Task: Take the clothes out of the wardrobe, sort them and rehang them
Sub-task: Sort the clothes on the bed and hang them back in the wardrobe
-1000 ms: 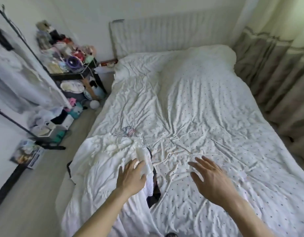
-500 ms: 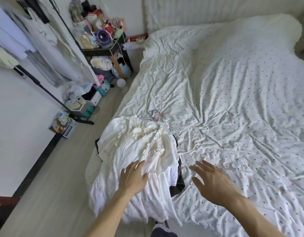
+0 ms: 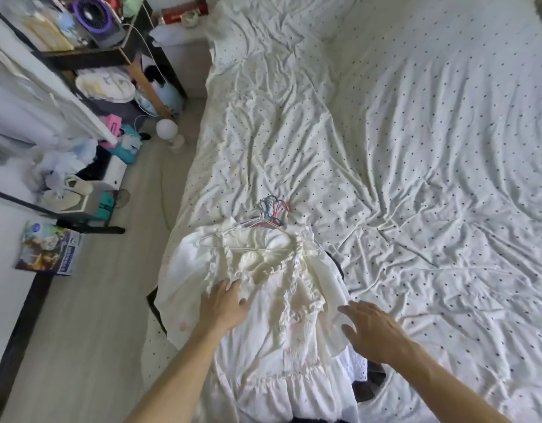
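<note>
Neither hand grips anything: your left hand [image 3: 225,303] lies flat with its fingers spread on the white ruffled dress [image 3: 294,346], and your right hand [image 3: 370,329] is splayed at the dress's right edge. Both forearms reach forward. Just beyond your fingertips, the bodice hangs on a white hanger [image 3: 257,249], with bunched hanger hooks [image 3: 271,210] past it. Everything lies on the wrinkled dotted sheet [image 3: 401,148]. Far off to your left stands a cluttered shelf [image 3: 111,54].

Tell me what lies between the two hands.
In the head view, only the white ruffled dress lies between the left hand and the right hand.
</note>
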The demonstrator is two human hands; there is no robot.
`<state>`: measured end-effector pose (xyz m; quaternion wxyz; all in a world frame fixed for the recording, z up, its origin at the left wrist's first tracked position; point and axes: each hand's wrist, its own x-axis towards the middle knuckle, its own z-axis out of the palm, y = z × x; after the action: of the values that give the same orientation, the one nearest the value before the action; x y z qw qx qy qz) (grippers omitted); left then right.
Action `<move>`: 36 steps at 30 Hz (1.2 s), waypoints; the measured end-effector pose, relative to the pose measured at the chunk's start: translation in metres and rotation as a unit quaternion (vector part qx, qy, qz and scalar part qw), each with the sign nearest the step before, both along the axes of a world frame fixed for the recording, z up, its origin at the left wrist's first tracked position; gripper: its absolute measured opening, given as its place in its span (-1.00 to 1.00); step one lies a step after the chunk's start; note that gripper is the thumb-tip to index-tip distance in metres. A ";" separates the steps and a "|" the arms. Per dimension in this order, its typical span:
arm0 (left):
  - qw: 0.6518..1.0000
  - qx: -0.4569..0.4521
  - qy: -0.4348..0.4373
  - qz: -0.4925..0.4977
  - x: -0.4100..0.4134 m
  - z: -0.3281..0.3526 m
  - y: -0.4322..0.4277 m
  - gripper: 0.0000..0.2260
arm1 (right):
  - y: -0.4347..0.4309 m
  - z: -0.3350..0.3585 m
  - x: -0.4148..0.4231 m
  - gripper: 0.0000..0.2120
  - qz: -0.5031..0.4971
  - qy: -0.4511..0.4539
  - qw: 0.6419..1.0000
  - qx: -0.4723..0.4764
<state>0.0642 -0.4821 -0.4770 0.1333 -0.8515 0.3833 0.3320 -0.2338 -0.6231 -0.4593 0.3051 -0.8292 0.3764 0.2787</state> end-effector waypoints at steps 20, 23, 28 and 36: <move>0.996 -0.063 -0.043 -0.044 0.183 -0.137 -0.110 -0.78 | 0.012 -0.124 0.123 -0.25 -0.029 0.043 0.997 0.053; 0.996 -0.083 -0.002 0.013 0.186 -0.125 -0.111 -0.87 | 0.008 -0.118 0.121 -0.27 -0.025 0.042 0.997 0.059; 0.975 -0.176 0.042 0.125 0.170 -0.076 -0.106 -0.65 | 0.005 -0.098 0.117 -0.01 -0.092 0.009 0.994 0.060; 0.931 -0.308 0.119 0.153 0.094 0.048 -0.089 -0.68 | -0.020 0.007 0.074 -0.22 -0.237 -0.208 0.917 -0.244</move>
<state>0.1580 -0.5715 -0.4292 -0.2348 -0.8533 0.3445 0.3132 -0.1602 -0.6434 -0.4520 0.2217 -0.8037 0.5462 -0.0812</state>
